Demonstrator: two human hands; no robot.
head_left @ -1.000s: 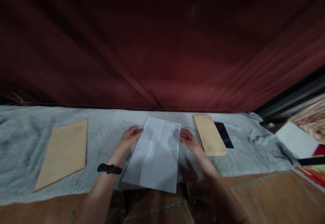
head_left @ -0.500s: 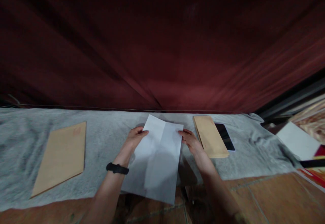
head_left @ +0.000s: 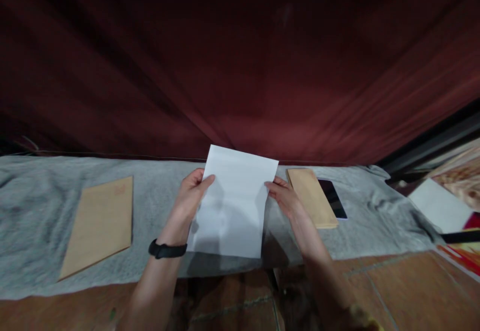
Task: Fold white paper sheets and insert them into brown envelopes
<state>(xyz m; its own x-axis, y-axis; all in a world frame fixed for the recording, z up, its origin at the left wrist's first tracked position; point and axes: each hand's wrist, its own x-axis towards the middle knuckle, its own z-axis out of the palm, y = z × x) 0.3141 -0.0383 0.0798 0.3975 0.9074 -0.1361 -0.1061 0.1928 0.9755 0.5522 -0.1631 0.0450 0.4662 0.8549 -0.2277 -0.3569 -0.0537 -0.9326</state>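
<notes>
Between my hands a white sheet of paper is held up by its two long sides, tilted toward me. My left hand, with a black band on the wrist, pinches the left edge, thumb on the front. On the opposite edge my right hand has its thumb in front and its fingers behind. Just beyond the right hand lies a stack of narrow brown envelopes. Farther left, a larger brown envelope with a faint reddish mark in its upper corner lies flat.
Grey cloth covers the long low surface. A dark-screened phone or tablet lies partly beside the envelope stack. Behind hangs a dark red curtain. Tiled floor runs along the front, and a white sheet or board is at far right.
Both hands have raised the paper, and its top edge now overlaps the curtain. The vertical crease and uneven panels seen before no longer show; its face looks flat.
</notes>
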